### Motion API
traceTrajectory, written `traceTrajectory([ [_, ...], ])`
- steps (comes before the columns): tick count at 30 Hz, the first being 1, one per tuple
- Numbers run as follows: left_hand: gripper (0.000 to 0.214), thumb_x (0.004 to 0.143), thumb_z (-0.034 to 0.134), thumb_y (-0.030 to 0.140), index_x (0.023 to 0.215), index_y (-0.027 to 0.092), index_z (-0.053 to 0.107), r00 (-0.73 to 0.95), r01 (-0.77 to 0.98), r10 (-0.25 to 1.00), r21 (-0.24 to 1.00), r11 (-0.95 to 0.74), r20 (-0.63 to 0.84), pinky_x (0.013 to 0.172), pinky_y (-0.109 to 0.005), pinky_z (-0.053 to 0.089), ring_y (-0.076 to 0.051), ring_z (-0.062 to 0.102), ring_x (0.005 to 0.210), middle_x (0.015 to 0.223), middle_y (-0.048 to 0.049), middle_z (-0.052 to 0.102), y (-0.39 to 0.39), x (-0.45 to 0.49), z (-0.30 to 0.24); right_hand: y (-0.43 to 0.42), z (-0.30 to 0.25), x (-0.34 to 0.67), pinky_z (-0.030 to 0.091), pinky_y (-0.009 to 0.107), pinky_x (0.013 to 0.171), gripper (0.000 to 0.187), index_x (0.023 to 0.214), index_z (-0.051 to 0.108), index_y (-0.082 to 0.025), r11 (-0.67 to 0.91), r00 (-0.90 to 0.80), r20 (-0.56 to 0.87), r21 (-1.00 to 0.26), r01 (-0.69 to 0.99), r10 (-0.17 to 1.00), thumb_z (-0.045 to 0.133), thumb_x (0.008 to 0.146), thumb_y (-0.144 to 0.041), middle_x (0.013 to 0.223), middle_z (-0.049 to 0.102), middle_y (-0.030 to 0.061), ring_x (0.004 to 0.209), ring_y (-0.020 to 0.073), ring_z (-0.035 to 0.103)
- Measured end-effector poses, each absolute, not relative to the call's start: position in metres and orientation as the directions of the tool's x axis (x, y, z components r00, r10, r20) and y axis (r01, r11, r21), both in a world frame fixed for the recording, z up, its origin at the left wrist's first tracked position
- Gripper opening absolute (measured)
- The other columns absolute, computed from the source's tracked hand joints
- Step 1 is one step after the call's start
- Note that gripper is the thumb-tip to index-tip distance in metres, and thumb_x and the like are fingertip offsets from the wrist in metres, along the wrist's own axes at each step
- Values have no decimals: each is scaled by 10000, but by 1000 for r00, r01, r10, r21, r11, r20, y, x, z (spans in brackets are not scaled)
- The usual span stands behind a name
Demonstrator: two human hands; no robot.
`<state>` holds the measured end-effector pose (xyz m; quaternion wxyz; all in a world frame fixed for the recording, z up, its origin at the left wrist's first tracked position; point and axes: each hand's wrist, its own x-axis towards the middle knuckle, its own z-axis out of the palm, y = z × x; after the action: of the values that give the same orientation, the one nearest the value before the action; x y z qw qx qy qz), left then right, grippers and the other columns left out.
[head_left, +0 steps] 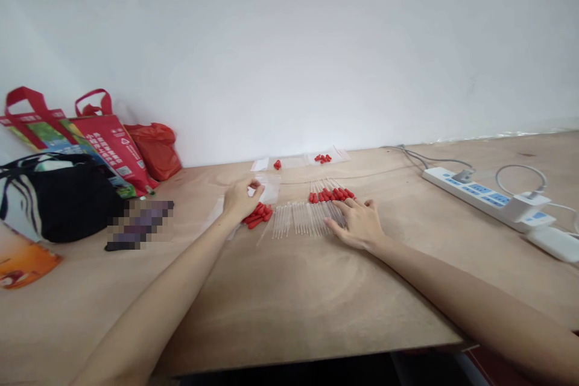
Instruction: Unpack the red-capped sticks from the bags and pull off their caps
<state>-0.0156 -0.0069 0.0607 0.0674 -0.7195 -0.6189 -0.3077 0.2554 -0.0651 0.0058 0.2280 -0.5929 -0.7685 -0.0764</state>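
Observation:
My left hand (242, 197) is at a flat clear plastic bag (270, 188), its thumb and fingertips drawn together; anything between them is too small to make out. Just below it lies a pile of red rubber bulbs (257, 217). A row of thin clear tubes (294, 220) lies side by side in the middle of the table. My right hand (359, 223) rests at the right end of this row, thumb and fingers apart. Its fingertips are close to several tubes fitted with red bulbs (330, 195), which lie just behind the loose row.
More clear bags with red bulbs (322, 158) lie by the wall. A white power strip (484, 196) with plugs and cables stands right. Shopping bags (113, 145), a black cloth bag (67, 199) and a pixelated dark object (139, 225) are left. The wooden table (307, 307) ends in front.

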Motion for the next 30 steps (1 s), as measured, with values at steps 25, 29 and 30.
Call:
traceTrajectory([
  [25,207,790,451,311,762,171,600,207,959,924,120,-257,322,770,-331,391,-224,570,859,847,-75,641,-7,59,51,-55,2,277,241,343,801,332,1036,587,-215,304,-44,648,-295,906,760,380,840,-385,1005,583,78,902,184,521],
  [29,202,843,420,295,767,153,543,530,801,713,4,-598,460,695,-299,402,-181,552,737,766,-54,611,-46,30,33,-64,7,265,212,378,890,423,1159,509,-213,471,-227,715,-160,867,662,438,809,-440,1152,523,92,1016,205,473],
  [30,215,856,402,297,765,153,532,566,768,657,-28,-640,498,684,-300,399,-174,546,711,744,-48,606,-53,25,27,-67,8,261,194,393,913,436,1172,500,-221,518,-298,708,-112,848,640,442,808,-453,1154,527,86,1027,209,464],
])
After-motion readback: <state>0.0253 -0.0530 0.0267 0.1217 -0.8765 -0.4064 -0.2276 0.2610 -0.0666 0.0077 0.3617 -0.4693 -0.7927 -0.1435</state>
